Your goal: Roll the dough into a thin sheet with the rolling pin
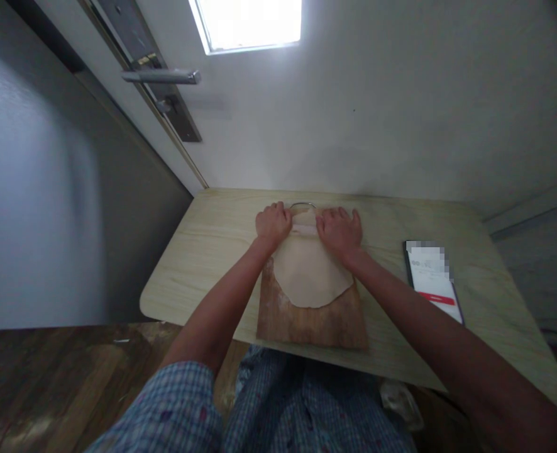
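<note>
rolling pin (304,230) is lying crosswise on dough (312,270); your left hand (273,224) and right hand (339,230) are clamping fingers over its ends.

The window (254,22) up high is so bright that I see only white, and it makes a glow just below. The rest is dim and gray. A soft shadow lies beside the door handle (165,76). My left hand (273,224) and right hand (339,231) look a bit fuzzy. Little squares hide part of the phone (432,274). The top right corner is dark.
</note>
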### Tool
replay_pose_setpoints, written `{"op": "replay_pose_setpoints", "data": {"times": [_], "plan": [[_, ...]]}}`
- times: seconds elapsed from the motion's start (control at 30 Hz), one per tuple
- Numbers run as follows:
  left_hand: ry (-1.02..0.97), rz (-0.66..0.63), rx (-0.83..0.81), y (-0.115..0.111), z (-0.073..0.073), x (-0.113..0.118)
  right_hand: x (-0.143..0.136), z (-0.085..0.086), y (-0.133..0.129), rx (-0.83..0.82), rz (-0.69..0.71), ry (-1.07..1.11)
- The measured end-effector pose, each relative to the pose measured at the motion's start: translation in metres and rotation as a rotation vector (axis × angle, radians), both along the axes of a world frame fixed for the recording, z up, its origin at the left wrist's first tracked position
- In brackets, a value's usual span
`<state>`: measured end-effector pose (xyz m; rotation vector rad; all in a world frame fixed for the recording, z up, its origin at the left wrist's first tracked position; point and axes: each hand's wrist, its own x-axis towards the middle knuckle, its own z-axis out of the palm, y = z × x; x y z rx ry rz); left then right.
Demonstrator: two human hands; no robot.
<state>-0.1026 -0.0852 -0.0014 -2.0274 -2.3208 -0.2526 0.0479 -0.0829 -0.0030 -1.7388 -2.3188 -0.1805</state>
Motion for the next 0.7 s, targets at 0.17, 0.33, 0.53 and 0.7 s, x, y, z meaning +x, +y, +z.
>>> {"op": "replay_pose_setpoints", "data": {"times": [0.17, 0.33, 0.53, 0.7], "plan": [[0.001, 0.016, 0.069, -0.01, -0.003, 0.008, 0.002, -0.006, 0.0, 0.004, 0.017, 0.034], [-0.003, -0.041, 0.092, -0.012, -0.004, 0.005, 0.004, -0.002, 0.009, -0.081, 0.07, 0.039], [0.036, -0.154, 0.082, -0.004, -0.006, -0.001, 0.004, 0.007, 0.019, -0.139, 0.115, -0.032], [0.056, -0.11, 0.011, 0.007, -0.003, 0.001, 0.001, 0.01, 0.031, -0.149, 0.105, -0.074]]}}
